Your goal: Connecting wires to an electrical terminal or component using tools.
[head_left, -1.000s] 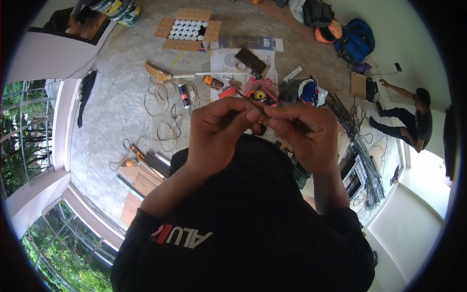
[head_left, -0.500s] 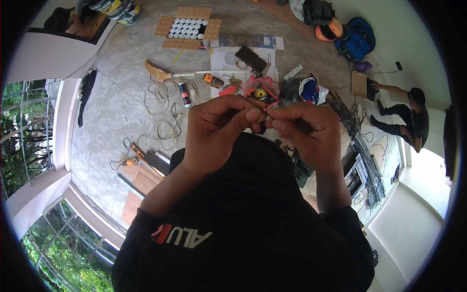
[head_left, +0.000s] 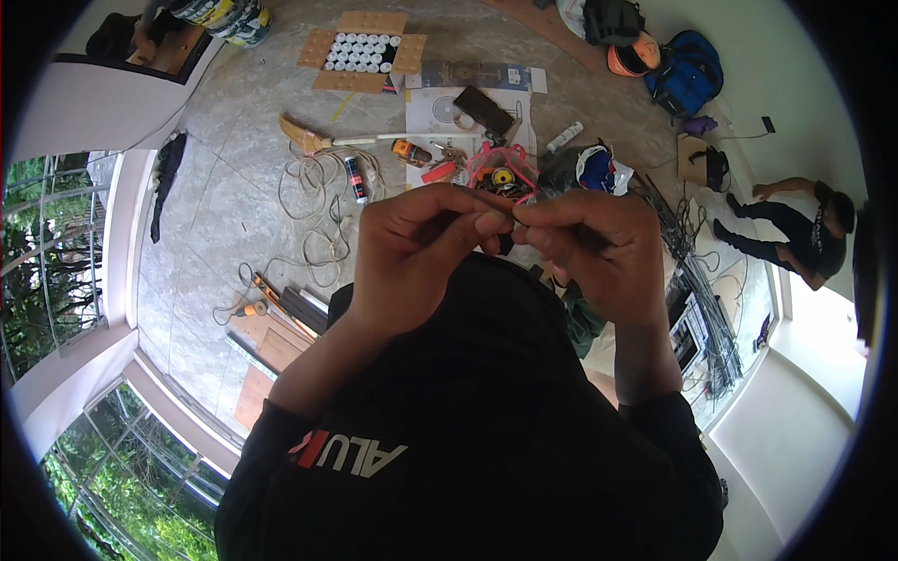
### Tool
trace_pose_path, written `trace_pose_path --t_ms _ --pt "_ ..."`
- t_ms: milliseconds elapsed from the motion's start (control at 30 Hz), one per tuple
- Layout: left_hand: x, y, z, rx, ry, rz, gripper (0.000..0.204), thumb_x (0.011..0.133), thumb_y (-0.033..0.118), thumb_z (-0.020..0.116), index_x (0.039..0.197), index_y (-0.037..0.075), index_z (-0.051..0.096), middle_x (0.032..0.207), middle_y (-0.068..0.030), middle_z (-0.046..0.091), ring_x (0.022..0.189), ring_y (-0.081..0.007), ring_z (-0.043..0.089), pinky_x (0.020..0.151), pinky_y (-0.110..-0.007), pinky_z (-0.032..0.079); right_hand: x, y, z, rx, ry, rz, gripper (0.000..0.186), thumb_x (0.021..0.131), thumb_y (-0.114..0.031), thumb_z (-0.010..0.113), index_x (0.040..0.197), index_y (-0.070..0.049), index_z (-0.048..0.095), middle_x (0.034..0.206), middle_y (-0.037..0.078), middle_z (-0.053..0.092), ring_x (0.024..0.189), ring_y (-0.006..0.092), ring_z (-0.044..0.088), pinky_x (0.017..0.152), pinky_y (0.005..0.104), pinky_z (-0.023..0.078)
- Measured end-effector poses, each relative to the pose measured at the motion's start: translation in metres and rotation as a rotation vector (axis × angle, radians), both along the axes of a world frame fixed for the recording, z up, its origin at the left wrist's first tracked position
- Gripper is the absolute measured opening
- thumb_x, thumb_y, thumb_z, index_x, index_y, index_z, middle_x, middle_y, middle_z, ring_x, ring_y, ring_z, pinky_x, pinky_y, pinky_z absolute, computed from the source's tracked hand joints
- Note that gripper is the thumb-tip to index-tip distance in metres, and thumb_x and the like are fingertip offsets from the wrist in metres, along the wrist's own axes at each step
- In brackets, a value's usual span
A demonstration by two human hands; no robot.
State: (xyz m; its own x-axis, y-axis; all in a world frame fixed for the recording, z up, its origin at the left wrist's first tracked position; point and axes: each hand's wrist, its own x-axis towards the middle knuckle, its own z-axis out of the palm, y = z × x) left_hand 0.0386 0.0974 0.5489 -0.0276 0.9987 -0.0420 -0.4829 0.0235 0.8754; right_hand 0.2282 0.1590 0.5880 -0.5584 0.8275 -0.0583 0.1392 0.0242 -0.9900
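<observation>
Small thin item (head_left: 512,214), too small to identify, up in front of the torso, between the meeting fingertips. Left hand (head_left: 412,252): grip pinched on the item, thumb against forefinger, other fingers curled in. Right hand (head_left: 606,257): grip likewise pinched on it from the other side, fingertips touching or nearly touching the left's.

Beyond the fingertips, on the grey floor (head_left: 210,248): pink-edged bag (head_left: 520,160), open, a yellow round piece (head_left: 503,176) inside. Just left of it, a red object (head_left: 438,173); past that, an orange-and-black power tool (head_left: 409,152) lying on its side. Farther left, a dark tube (head_left: 355,179) beside loose loops of pale cable (head_left: 295,194). Broom (head_left: 304,140) lies above the loops, white handle pointing right.

Farther out: dark flat object (head_left: 484,110) on a printed sheet (head_left: 426,105); white tube (head_left: 564,137) to its right. Cardboard carton (head_left: 409,64), flaps spread, holding rows of white-topped cylinders (head_left: 360,53).

Right side: bundle of thin dark strands (head_left: 708,327) along the floor. Co-worker (head_left: 823,238) in dark clothes sits low by the wall, near a small cardboard box (head_left: 691,157). Blue backpack (head_left: 687,79) at upper right.
</observation>
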Motion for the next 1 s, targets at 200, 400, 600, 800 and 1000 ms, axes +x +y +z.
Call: trace_pose_path --t_ms 200,400,600,800,1000 --pt "-0.008 -0.001 0.006 -0.098 0.047 -0.069 0.011 0.092 -0.005 0.062 0.101 -0.007 0.068 0.095 -0.0123 0.071 0.08 -0.0109 0.065 0.072 -0.023 0.053 0.006 0.008 0.005 0.065 -0.052 0.056 0.014 0.085 0.002 0.071 0.099 0.001 0.073 0.088 0.011 0.074 0.083 0.0144 0.071 0.071 0.0236 0.055" --pt "-0.011 0.0 0.01 -0.067 0.183 -0.108 0.014 0.091 -0.004 0.065 0.104 -0.006 0.07 0.09 -0.0096 0.072 0.077 -0.0085 0.064 0.07 -0.021 0.053 0.013 0.014 0.001 0.122 -0.006 0.145 0.013 0.085 0.007 0.068 0.097 0.004 0.071 0.078 0.011 0.071 0.059 0.0084 0.062 0.055 0.0214 0.05" --pt "-0.011 0.0 0.012 -0.051 0.248 -0.129 0.014 0.09 -0.002 0.066 0.103 -0.005 0.07 0.088 -0.0085 0.071 0.077 -0.0081 0.064 0.069 -0.02 0.053 0.012 0.014 0.003 0.11 0.0 0.155 0.012 0.085 0.007 0.068 0.096 0.003 0.071 0.077 0.011 0.071 0.062 0.01 0.064 0.056 0.0217 0.05" --pt "-0.01 0.001 0.012 -0.075 0.21 -0.109 0.014 0.087 -0.009 0.064 0.1 -0.007 0.069 0.09 -0.0141 0.072 0.076 -0.0142 0.067 0.07 -0.024 0.054 0.016 0.014 0.002 0.107 0.005 0.145 0.012 0.084 0.007 0.069 0.095 0.003 0.071 0.077 0.011 0.071 0.064 0.0103 0.066 0.056 0.022 0.05" --pt "-0.011 0.001 0.014 -0.072 0.26 -0.125 0.014 0.088 -0.009 0.064 0.1 -0.007 0.069 0.09 -0.0144 0.072 0.076 -0.0145 0.068 0.069 -0.024 0.055 0.013 0.015 0.009 0.08 -0.047 0.152 0.012 0.084 0.003 0.072 0.096 0.0 0.074 0.084 0.011 0.074 0.077 0.0143 0.072 0.067 0.0225 0.055"
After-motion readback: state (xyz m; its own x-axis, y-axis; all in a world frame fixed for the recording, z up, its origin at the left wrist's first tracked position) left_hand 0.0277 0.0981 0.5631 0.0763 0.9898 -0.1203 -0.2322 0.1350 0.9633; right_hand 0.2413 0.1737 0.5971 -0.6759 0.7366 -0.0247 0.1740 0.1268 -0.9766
